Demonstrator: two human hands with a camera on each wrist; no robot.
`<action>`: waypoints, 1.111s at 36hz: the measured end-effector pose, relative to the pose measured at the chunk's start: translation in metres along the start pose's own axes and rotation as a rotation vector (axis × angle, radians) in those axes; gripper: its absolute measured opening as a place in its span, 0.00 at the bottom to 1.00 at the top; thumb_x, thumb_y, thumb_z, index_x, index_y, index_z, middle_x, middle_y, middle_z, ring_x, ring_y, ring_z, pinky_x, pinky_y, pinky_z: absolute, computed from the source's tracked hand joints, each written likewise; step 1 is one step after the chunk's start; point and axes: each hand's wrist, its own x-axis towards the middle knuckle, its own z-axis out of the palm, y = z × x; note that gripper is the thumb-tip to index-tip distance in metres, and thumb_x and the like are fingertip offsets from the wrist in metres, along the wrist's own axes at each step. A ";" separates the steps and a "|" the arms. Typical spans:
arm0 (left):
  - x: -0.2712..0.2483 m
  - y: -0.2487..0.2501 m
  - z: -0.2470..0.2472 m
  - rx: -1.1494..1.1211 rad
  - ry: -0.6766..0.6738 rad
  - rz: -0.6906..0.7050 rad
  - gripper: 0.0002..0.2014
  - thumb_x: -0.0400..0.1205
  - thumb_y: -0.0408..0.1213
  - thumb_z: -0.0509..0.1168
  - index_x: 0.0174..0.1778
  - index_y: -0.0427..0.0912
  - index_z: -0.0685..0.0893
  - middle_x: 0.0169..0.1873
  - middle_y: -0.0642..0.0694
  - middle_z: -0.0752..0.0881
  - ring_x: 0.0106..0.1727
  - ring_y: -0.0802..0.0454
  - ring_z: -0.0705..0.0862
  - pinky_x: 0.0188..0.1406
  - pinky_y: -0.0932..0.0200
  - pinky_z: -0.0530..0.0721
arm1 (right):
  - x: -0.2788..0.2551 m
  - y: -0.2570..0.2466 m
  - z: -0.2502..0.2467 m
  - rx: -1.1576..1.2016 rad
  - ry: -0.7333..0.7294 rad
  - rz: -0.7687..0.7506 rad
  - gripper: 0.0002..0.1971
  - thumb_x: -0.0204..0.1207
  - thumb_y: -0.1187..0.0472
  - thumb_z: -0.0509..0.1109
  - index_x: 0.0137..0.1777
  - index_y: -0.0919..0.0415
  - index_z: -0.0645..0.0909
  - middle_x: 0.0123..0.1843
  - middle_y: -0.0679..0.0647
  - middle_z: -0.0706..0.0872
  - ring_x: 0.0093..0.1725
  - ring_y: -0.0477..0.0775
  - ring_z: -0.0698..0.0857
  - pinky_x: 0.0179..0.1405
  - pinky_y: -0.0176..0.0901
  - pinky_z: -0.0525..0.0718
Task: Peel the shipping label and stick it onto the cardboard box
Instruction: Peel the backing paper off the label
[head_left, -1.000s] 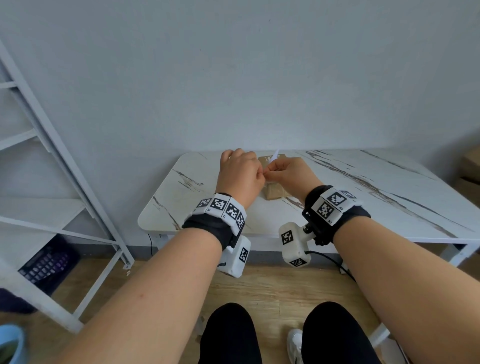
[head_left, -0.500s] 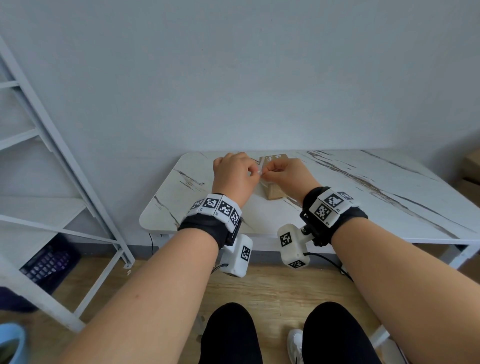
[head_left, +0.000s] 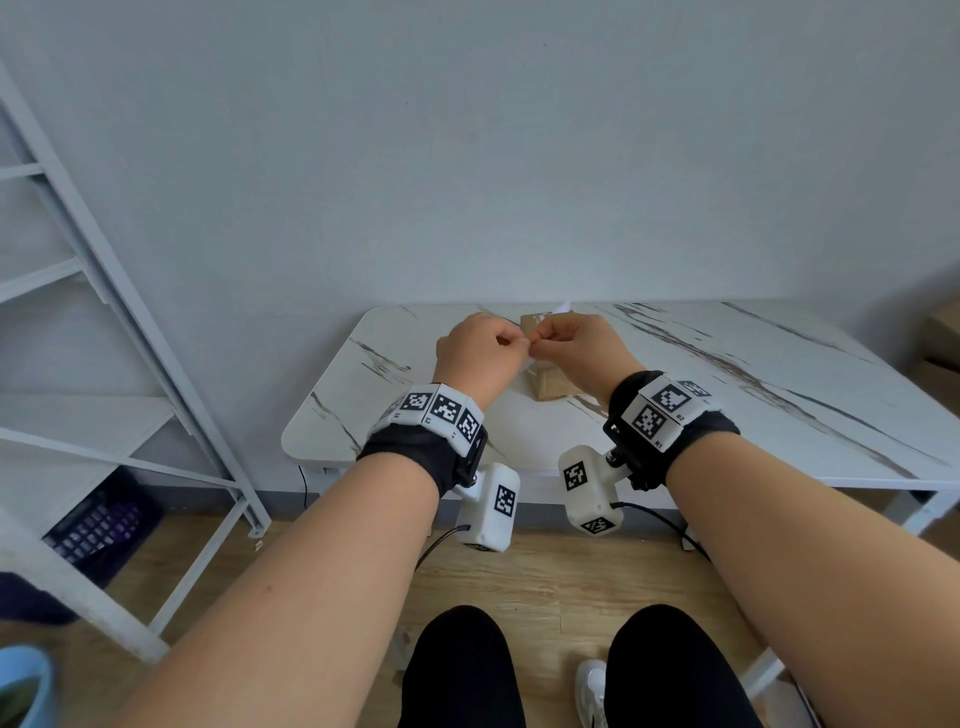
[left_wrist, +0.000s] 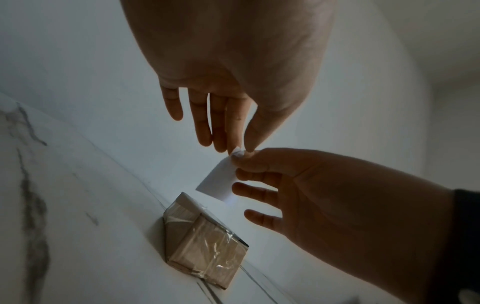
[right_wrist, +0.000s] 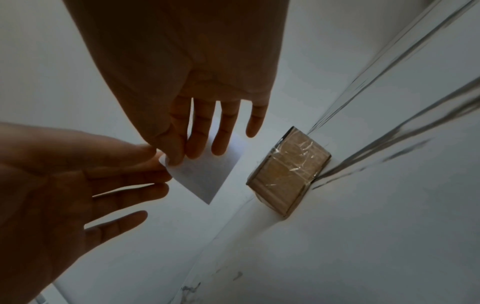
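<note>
Both hands up off the tabletop: left hand and right hand pinch one corner of the shipping label, above the cardboard box.

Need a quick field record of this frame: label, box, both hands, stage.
label: small white paper shipping label, held in the air above the table, both hands at one corner
box: small brown cardboard box wrapped in clear tape, on the white marble-pattern table, untouched
left hand: pinch grip on label corner
right hand: pinch grip on same corner
stage: peeling; label not yet on box
</note>
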 end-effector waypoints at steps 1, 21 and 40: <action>0.000 0.000 0.000 0.005 0.007 0.004 0.10 0.79 0.38 0.64 0.45 0.47 0.92 0.52 0.50 0.88 0.59 0.48 0.84 0.67 0.45 0.78 | 0.000 0.000 0.000 0.002 -0.004 -0.005 0.09 0.73 0.67 0.70 0.33 0.56 0.83 0.34 0.57 0.80 0.29 0.48 0.72 0.28 0.33 0.69; 0.000 0.005 -0.001 0.153 0.193 -0.005 0.11 0.83 0.36 0.58 0.50 0.41 0.87 0.57 0.43 0.86 0.60 0.42 0.82 0.64 0.47 0.76 | -0.002 0.002 -0.009 -0.005 0.163 0.003 0.05 0.70 0.65 0.68 0.33 0.58 0.79 0.31 0.52 0.77 0.32 0.50 0.72 0.34 0.40 0.70; 0.014 0.032 0.011 0.045 0.323 -0.033 0.13 0.87 0.35 0.52 0.58 0.37 0.81 0.60 0.39 0.83 0.61 0.39 0.81 0.63 0.48 0.75 | -0.006 0.028 -0.065 -0.051 0.410 0.181 0.06 0.72 0.61 0.63 0.35 0.59 0.74 0.36 0.58 0.81 0.36 0.55 0.77 0.36 0.43 0.73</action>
